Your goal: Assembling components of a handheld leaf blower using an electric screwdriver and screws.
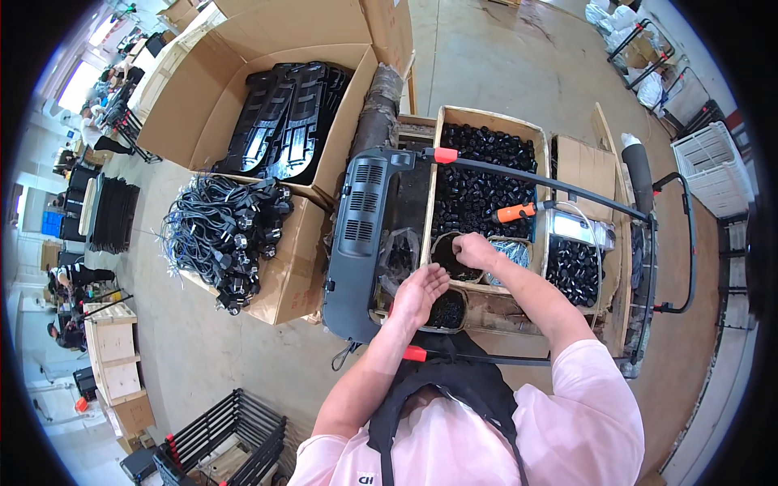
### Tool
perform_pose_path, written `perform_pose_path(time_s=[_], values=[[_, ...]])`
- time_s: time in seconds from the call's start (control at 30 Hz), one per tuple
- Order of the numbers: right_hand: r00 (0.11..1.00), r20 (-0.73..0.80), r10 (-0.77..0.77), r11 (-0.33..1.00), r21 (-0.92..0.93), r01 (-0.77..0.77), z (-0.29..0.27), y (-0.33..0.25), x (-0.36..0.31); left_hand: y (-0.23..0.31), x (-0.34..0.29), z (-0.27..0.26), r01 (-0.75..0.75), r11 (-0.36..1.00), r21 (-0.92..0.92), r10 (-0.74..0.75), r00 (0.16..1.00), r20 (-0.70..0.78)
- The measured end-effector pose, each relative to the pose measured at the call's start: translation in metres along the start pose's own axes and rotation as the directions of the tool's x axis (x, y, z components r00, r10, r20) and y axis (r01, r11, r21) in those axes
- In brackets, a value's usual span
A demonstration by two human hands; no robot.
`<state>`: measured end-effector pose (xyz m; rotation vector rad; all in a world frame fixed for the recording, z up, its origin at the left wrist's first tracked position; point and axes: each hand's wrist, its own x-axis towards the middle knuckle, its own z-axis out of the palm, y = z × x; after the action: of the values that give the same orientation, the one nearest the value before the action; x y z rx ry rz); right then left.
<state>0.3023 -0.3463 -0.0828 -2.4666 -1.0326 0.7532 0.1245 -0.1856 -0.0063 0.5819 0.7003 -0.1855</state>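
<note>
My left hand (423,293) is held palm up, its fingers stretched out and slightly cupped; nothing shows in it. My right hand (476,251) reaches over a small round-edged tub (443,253) of dark small parts, fingertips pressed together; what they hold, if anything, is hidden. Close below my left hand stands another tub (446,312) of small black pieces. Left of both hands lies a black plastic housing (362,219) with vent slots, joined to a dark tubular frame (535,176) with red corner pieces. An orange-handled power screwdriver (515,212) rests beyond my right hand.
Black plastic caps fill a wooden-sided bin (486,154) ahead, and silvery screws fill a small tub (512,253). At left, bundled power cords (231,235) top a cardboard box, behind which an open carton (324,154) holds black panels. Stacked black frames (231,429) stand lower left.
</note>
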Motion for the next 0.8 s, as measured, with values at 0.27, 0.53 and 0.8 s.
perform_pose_path(time_s=[0.27,0.53,0.8], values=[[0.964,0.038,0.264,0.686,0.695,-0.215,-0.059,-0.056,-0.049,-0.017,0.053,0.02,0.017,0.992,-0.121,-0.024,0.998,-0.057],[0.938,-0.242,0.249,0.809,0.584,-0.065,-0.085,-0.078,-0.091,-0.026,0.069,0.032,0.059,0.936,-0.347,-0.047,0.998,0.043],[0.654,0.017,0.756,0.148,0.969,-0.197,-0.048,0.05,-0.064,-0.021,0.046,0.018,0.088,0.989,-0.118,-0.075,0.991,0.108]])
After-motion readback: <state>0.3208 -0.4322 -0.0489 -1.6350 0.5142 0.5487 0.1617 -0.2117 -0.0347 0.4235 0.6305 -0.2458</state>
